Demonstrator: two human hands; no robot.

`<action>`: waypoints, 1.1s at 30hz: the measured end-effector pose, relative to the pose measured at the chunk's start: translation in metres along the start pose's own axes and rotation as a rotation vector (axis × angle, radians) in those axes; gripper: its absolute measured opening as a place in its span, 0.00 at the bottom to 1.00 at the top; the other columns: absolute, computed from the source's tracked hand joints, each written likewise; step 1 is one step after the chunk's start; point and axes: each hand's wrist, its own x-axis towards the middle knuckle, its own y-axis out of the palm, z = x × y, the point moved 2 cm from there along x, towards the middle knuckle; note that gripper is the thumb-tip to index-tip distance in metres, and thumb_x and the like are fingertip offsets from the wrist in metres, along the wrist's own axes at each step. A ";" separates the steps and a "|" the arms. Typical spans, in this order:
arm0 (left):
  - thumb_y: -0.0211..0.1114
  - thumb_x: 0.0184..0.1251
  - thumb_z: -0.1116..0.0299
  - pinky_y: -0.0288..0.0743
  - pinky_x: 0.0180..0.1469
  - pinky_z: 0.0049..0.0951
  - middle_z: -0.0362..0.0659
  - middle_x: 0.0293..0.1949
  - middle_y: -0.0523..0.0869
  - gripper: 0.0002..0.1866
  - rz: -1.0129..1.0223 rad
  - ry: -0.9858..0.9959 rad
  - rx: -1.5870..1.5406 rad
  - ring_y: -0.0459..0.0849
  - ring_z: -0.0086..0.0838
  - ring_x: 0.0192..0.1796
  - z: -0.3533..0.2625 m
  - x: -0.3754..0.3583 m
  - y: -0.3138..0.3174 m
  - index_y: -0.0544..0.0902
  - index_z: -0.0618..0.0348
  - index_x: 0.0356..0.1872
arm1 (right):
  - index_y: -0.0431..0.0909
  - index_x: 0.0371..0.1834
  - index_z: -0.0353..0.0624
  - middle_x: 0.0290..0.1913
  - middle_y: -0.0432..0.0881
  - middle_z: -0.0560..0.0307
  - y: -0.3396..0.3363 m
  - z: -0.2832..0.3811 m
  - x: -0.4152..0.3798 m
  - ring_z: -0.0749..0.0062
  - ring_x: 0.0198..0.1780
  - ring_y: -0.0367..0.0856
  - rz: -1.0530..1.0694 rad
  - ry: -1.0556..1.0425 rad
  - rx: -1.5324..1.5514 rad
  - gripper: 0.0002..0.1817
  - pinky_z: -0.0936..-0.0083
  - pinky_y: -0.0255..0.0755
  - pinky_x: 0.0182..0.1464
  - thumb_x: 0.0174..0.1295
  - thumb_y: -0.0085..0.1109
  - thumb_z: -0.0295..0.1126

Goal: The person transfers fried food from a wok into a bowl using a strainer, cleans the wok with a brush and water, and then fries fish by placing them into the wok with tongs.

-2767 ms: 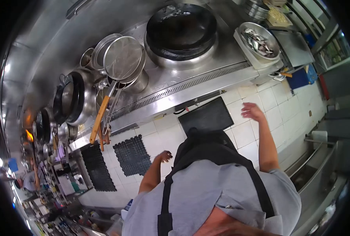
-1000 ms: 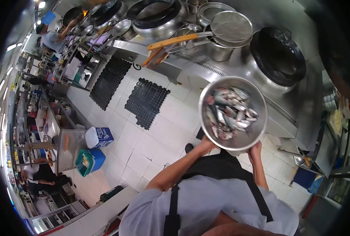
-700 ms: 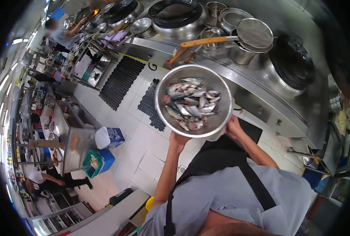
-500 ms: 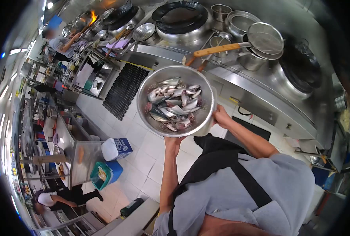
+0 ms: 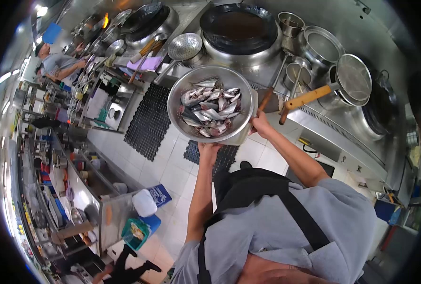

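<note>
Both of my hands hold a round metal bowl [image 5: 175, 124] in front of me, near the stove's edge. Cut pieces of silvery fish [image 5: 212, 112] lie heaped in it. My left hand [image 5: 209, 151] is closed under the bowl's near rim, its fingers partly hidden below. At the lower right side, my right hand [image 5: 261, 124] grips a pale container [image 5: 241, 137] that shows beneath the bowl. Just beyond my right hand are a wooden handle [image 5: 266, 100] and a strainer's handle [image 5: 309, 97].
Woks [image 5: 239, 29], a perforated ladle [image 5: 185, 46], pots and a mesh strainer [image 5: 354, 79] stand along the stove. Black mats [image 5: 149, 120] lie on the tiled floor. A teal bin [image 5: 135, 234] is lower left. One co-worker [image 5: 59, 64] stands upper left; another's legs [image 5: 130, 267] show below.
The bowl and my hands are closer to the stove's edge and a little higher in view. The view has shifted, a second mat shows, and the co-worker at lower left is mostly out of frame.
</note>
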 end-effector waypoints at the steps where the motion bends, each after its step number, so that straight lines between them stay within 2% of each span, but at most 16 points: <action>1: 0.60 0.68 0.80 0.83 0.44 0.48 0.54 0.60 0.79 0.27 0.033 -0.005 -0.012 0.84 0.44 0.53 -0.005 0.016 0.001 0.67 0.60 0.67 | 0.63 0.65 0.29 0.47 0.80 0.39 0.004 0.005 0.012 0.52 0.32 0.86 -0.028 -0.013 -0.006 0.28 0.65 0.85 0.20 0.60 0.55 0.23; 2: 0.60 0.68 0.80 0.83 0.48 0.53 0.56 0.63 0.75 0.30 0.035 -0.018 -0.001 0.83 0.46 0.56 -0.008 0.032 0.003 0.62 0.61 0.70 | 0.63 0.65 0.29 0.47 0.80 0.40 0.005 0.009 0.024 0.53 0.30 0.86 -0.035 -0.006 0.009 0.28 0.66 0.84 0.19 0.61 0.57 0.25; 5: 0.58 0.67 0.84 0.84 0.48 0.51 0.54 0.63 0.75 0.30 0.003 -0.104 0.023 0.84 0.45 0.56 -0.016 0.086 0.003 0.62 0.62 0.70 | 0.64 0.66 0.30 0.48 0.82 0.40 0.014 0.026 0.053 0.55 0.31 0.87 -0.148 0.061 -0.091 0.27 0.67 0.81 0.18 0.62 0.51 0.21; 8: 0.61 0.66 0.82 0.84 0.47 0.50 0.54 0.63 0.75 0.32 0.134 -0.137 -0.002 0.84 0.44 0.56 -0.017 0.128 -0.005 0.60 0.60 0.70 | 0.71 0.58 0.26 0.39 0.85 0.39 0.030 0.035 0.068 0.56 0.27 0.88 -0.245 0.009 -0.052 0.21 0.63 0.82 0.23 0.63 0.52 0.26; 11: 0.62 0.71 0.75 0.82 0.52 0.55 0.55 0.67 0.71 0.33 0.208 -0.224 0.048 0.81 0.46 0.61 -0.026 0.157 -0.012 0.57 0.60 0.73 | 0.79 0.43 0.26 0.26 0.84 0.38 0.010 0.052 0.079 0.51 0.26 0.86 -0.242 0.227 -0.808 0.17 0.58 0.82 0.31 0.64 0.53 0.34; 12: 0.63 0.71 0.75 0.82 0.52 0.55 0.54 0.67 0.71 0.33 0.210 -0.230 0.041 0.81 0.45 0.61 -0.035 0.161 -0.004 0.57 0.59 0.73 | 0.81 0.31 0.29 0.20 0.81 0.40 0.021 0.084 0.057 0.44 0.29 0.84 -0.243 -0.073 -1.110 0.19 0.54 0.80 0.41 0.65 0.53 0.38; 15: 0.65 0.70 0.73 0.81 0.52 0.52 0.50 0.67 0.72 0.34 0.231 -0.293 0.010 0.80 0.42 0.62 -0.038 0.181 -0.015 0.59 0.54 0.73 | 0.83 0.38 0.34 0.35 0.85 0.39 0.046 0.161 0.078 0.39 0.42 0.84 -0.416 -0.287 -1.248 0.14 0.49 0.76 0.49 0.62 0.56 0.36; 17: 0.66 0.70 0.72 0.81 0.51 0.51 0.49 0.67 0.73 0.33 0.283 -0.334 -0.009 0.80 0.41 0.62 -0.036 0.190 -0.021 0.60 0.54 0.72 | 0.84 0.42 0.40 0.40 0.84 0.45 0.076 0.205 0.126 0.44 0.45 0.83 -0.608 -0.577 -1.275 0.11 0.53 0.76 0.48 0.63 0.54 0.33; 18: 0.67 0.68 0.72 0.81 0.51 0.48 0.47 0.66 0.73 0.34 0.270 -0.370 -0.035 0.79 0.40 0.61 -0.039 0.191 -0.020 0.61 0.55 0.72 | 0.83 0.45 0.45 0.43 0.83 0.49 0.093 0.229 0.151 0.49 0.49 0.80 -0.714 -0.928 -1.326 0.11 0.55 0.74 0.50 0.64 0.54 0.32; 19: 0.68 0.68 0.72 0.80 0.52 0.47 0.47 0.66 0.73 0.34 0.280 -0.388 -0.055 0.79 0.40 0.61 -0.034 0.195 -0.023 0.61 0.55 0.72 | 0.82 0.48 0.47 0.44 0.83 0.53 0.108 0.247 0.173 0.54 0.50 0.78 -0.727 -0.922 -1.336 0.13 0.58 0.72 0.51 0.63 0.54 0.33; 20: 0.68 0.67 0.72 0.80 0.52 0.47 0.46 0.66 0.74 0.34 0.285 -0.405 -0.074 0.79 0.40 0.61 -0.025 0.199 -0.032 0.62 0.55 0.71 | 0.86 0.42 0.49 0.42 0.84 0.56 0.118 0.254 0.198 0.59 0.49 0.76 -0.785 -0.914 -1.361 0.11 0.60 0.69 0.50 0.60 0.57 0.34; 23: 0.69 0.66 0.71 0.80 0.55 0.44 0.46 0.67 0.72 0.33 0.333 -0.424 -0.086 0.77 0.38 0.63 -0.019 0.204 -0.036 0.64 0.55 0.71 | 0.88 0.33 0.51 0.38 0.86 0.62 0.114 0.244 0.267 0.63 0.48 0.76 -0.637 -0.587 -1.676 0.08 0.60 0.66 0.49 0.57 0.58 0.33; 28: 0.63 0.72 0.66 0.78 0.59 0.43 0.46 0.68 0.70 0.28 0.325 -0.447 0.026 0.75 0.37 0.65 -0.027 0.206 -0.027 0.65 0.57 0.70 | 0.89 0.28 0.51 0.33 0.87 0.63 0.109 0.241 0.271 0.63 0.49 0.75 -0.581 -0.566 -1.577 0.08 0.60 0.63 0.49 0.56 0.59 0.33; 31: 0.67 0.67 0.72 0.81 0.56 0.40 0.46 0.62 0.76 0.30 0.320 -0.414 0.118 0.79 0.35 0.59 -0.031 0.210 -0.020 0.67 0.59 0.69 | 0.89 0.28 0.51 0.33 0.87 0.62 0.111 0.241 0.274 0.63 0.50 0.75 -0.565 -0.580 -1.545 0.08 0.60 0.62 0.49 0.56 0.59 0.33; 32: 0.64 0.70 0.69 0.81 0.52 0.37 0.45 0.62 0.76 0.27 0.422 -0.242 0.435 0.79 0.34 0.58 -0.035 0.210 -0.018 0.69 0.61 0.68 | 0.89 0.28 0.52 0.33 0.87 0.62 0.111 0.239 0.275 0.62 0.50 0.75 -0.563 -0.582 -1.540 0.08 0.60 0.62 0.50 0.56 0.59 0.34; 33: 0.68 0.66 0.68 0.75 0.59 0.38 0.46 0.63 0.77 0.27 0.407 -0.261 0.417 0.77 0.37 0.61 -0.037 0.209 -0.019 0.73 0.61 0.65 | 0.89 0.29 0.51 0.33 0.87 0.61 0.112 0.236 0.277 0.62 0.51 0.76 -0.533 -0.570 -1.538 0.08 0.59 0.62 0.50 0.57 0.59 0.34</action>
